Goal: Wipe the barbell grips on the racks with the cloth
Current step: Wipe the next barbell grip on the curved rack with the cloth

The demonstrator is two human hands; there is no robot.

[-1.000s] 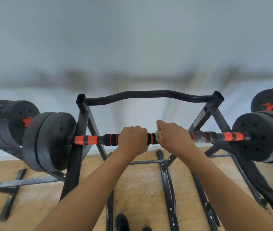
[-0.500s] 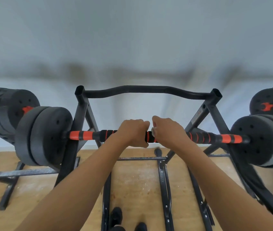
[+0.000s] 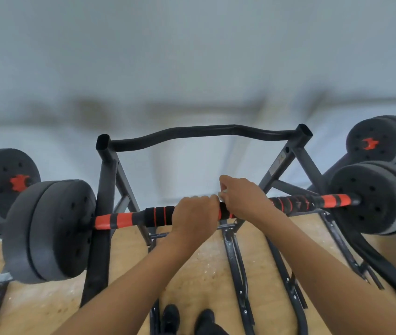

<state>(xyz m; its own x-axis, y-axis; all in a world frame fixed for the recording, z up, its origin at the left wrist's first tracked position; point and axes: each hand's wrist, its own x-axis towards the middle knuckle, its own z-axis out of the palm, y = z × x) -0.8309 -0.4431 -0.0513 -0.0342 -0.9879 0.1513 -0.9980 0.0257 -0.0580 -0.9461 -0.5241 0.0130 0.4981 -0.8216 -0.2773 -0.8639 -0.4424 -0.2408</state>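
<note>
**A:** Where is the barbell sitting?

**B:** The barbell (image 3: 117,221) lies across the black rack (image 3: 102,213), carried between its left and right uprights. The rack's curved top bar (image 3: 204,132) runs behind and above it. The shaft is banded orange and black near both ends.

**A:** And the hands?

**B:** Both are at the middle of the bar, knuckles meeting or very nearly so. The left hand (image 3: 194,213) is wrapped over the black foam grip (image 3: 158,215), fingers curled round it in a firm hold. The right hand (image 3: 242,199) sits just beside it, on the side of the rack's right upright, its fingers also curled over the bar.

**A:** Can you see the cloth?

**B:** Only a sliver. The cloth (image 3: 223,192) shows as a pale scrap pinched at the right hand's fingertips, where the two hands meet. The rest is hidden under that hand, so I cannot tell how much of it wraps the bar.

**A:** What is loaded on the bar?

**B:** Dark weight plates. The left plates (image 3: 49,228) hang just outside the left upright, and the right plates (image 3: 366,197) just outside the right one. Beyond them sit further plates with orange collars, one stack at the far left (image 3: 1,182) and one at the far right (image 3: 380,141).

**A:** And underneath?

**B:** A wooden floor (image 3: 204,262) crossed by the rack's base rails. A pair of dark shoes (image 3: 170,317) stands at the lower edge of the view, between those rails. Behind everything is a pale, blurred wall (image 3: 192,56).
</note>
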